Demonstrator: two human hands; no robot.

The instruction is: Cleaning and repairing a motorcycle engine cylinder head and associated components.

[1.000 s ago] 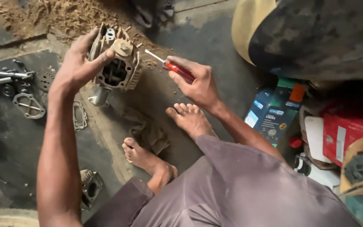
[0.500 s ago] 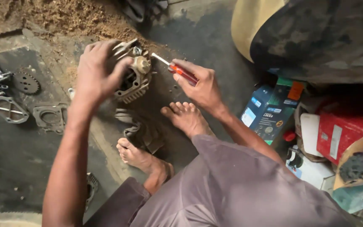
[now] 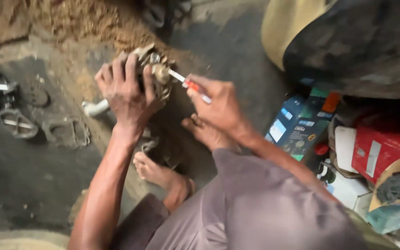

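Observation:
My left hand (image 3: 125,91) grips a dirty finned metal engine part (image 3: 159,74), holding it up over the oily floor. My right hand (image 3: 218,104) is shut on a red-handled screwdriver (image 3: 191,86). Its metal tip touches the round boss on the engine part. My bare feet (image 3: 156,169) rest on the floor right below the hands, one of them (image 3: 204,132) just under the right hand.
Metal engine pieces and gaskets (image 3: 65,132) lie on the dark floor at left. Sawdust (image 3: 84,21) covers the ground at the top. Blue boxes (image 3: 297,125), a red box (image 3: 378,153) and clutter sit at right under a dark, yellow-edged bulky object (image 3: 348,37).
The view shifted right and closer. My left hand has turned the engine part and covers more of it; the screwdriver tip now sits against the part.

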